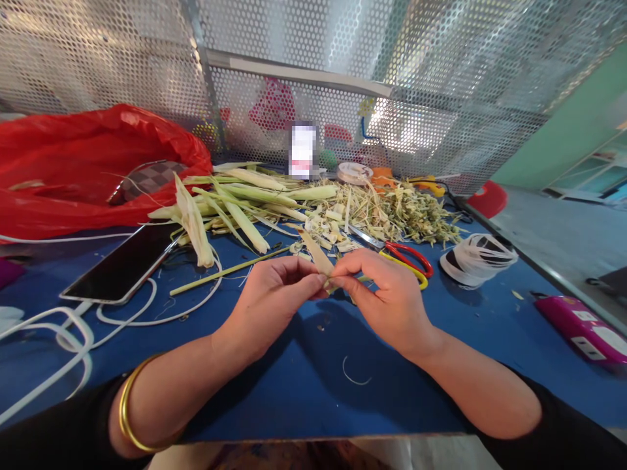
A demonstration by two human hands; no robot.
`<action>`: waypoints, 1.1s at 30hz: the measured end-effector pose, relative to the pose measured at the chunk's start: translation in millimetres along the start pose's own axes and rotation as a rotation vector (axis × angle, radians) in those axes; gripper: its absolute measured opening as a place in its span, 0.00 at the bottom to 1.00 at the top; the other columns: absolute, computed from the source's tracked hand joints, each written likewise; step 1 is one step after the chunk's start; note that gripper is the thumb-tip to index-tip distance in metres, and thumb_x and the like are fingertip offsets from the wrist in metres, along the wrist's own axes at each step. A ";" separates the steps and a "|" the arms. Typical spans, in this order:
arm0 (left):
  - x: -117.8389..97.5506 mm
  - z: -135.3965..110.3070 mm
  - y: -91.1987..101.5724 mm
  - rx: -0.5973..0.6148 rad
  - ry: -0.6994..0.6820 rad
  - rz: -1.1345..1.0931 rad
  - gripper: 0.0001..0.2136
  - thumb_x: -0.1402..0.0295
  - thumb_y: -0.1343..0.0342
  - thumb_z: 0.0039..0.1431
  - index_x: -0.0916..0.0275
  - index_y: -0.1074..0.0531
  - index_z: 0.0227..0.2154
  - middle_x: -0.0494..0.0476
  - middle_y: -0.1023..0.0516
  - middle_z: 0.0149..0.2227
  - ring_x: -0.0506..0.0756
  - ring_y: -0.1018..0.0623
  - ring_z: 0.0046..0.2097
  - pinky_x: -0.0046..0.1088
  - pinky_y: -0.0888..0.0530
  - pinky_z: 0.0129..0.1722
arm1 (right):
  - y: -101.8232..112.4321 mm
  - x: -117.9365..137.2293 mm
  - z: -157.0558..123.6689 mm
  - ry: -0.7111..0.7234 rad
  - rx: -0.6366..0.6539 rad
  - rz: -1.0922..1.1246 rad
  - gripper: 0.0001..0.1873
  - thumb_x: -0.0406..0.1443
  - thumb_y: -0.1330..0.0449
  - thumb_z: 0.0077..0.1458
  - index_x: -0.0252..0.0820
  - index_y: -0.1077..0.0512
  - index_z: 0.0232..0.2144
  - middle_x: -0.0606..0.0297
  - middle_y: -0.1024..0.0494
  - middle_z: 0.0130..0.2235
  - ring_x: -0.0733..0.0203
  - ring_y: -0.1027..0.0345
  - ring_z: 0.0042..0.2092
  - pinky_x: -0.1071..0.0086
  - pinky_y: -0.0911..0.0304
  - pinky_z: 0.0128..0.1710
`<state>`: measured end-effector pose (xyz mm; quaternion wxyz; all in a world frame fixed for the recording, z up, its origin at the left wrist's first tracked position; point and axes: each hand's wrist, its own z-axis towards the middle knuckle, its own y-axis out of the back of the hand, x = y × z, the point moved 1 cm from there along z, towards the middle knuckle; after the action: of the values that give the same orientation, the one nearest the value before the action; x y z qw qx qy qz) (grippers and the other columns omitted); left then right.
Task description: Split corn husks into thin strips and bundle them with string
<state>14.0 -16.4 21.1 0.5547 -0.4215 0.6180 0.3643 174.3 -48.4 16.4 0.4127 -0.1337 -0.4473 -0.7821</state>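
Observation:
A small pale corn husk piece (317, 253) is pinched between my two hands over the blue table. My left hand (277, 297) grips its lower end with thumb and forefinger. My right hand (385, 297) pinches the same end from the other side, fingertips almost touching the left ones. The husk's tip points up and away from me. Just beyond my right hand lie scissors (406, 258) with red and yellow handles, partly hidden by that hand. Long green-white husks (245, 222) are heaped behind my left hand, and dried plant scraps (377, 209) behind my right.
On the left are a red plastic bag (161, 137), a tablet (125, 261) and a white cable (73, 346). A spool of white strands (477, 260) and a magenta power strip (582, 329) stand at right. A lit phone (302, 150) leans against the perforated metal panel (255, 39).

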 end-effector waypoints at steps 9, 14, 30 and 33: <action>0.4 -0.6 -1.7 0.019 -0.032 0.043 0.05 0.67 0.41 0.47 0.63 0.26 0.21 0.53 0.24 0.23 0.52 0.26 0.30 0.25 0.31 0.32 | 0.7 0.3 -2.5 -0.083 -0.013 -0.032 0.04 0.29 0.42 0.54 0.42 0.32 0.30 0.67 0.27 0.29 0.63 0.32 0.33 0.70 0.38 0.32; 1.2 0.3 -2.0 0.049 -0.049 0.062 0.05 0.68 0.40 0.47 0.63 0.26 0.22 0.52 0.23 0.25 0.51 0.26 0.31 0.24 0.31 0.32 | 0.9 1.1 -2.7 -0.111 -0.030 -0.020 0.06 0.28 0.41 0.52 0.42 0.33 0.29 0.68 0.28 0.28 0.65 0.34 0.31 0.71 0.39 0.31; 11.1 6.9 4.6 0.164 0.269 -0.387 0.02 0.71 0.39 0.47 0.65 0.23 0.25 0.56 0.21 0.29 0.51 0.24 0.31 0.26 0.26 0.35 | 0.9 -3.9 2.2 0.132 -0.011 -0.050 0.06 0.29 0.44 0.58 0.42 0.28 0.33 0.65 0.24 0.31 0.63 0.31 0.35 0.69 0.35 0.37; 10.4 6.4 4.3 0.160 0.231 -0.363 0.03 0.71 0.38 0.46 0.64 0.25 0.24 0.54 0.22 0.27 0.51 0.23 0.32 0.27 0.26 0.36 | 0.7 -4.1 2.3 0.133 -0.001 -0.034 0.06 0.29 0.44 0.58 0.42 0.28 0.32 0.65 0.25 0.31 0.63 0.32 0.35 0.69 0.36 0.37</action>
<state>12.1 -10.1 10.0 0.5682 -0.5194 0.6185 0.1576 177.0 -44.5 15.7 0.4280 -0.0738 -0.4205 -0.7966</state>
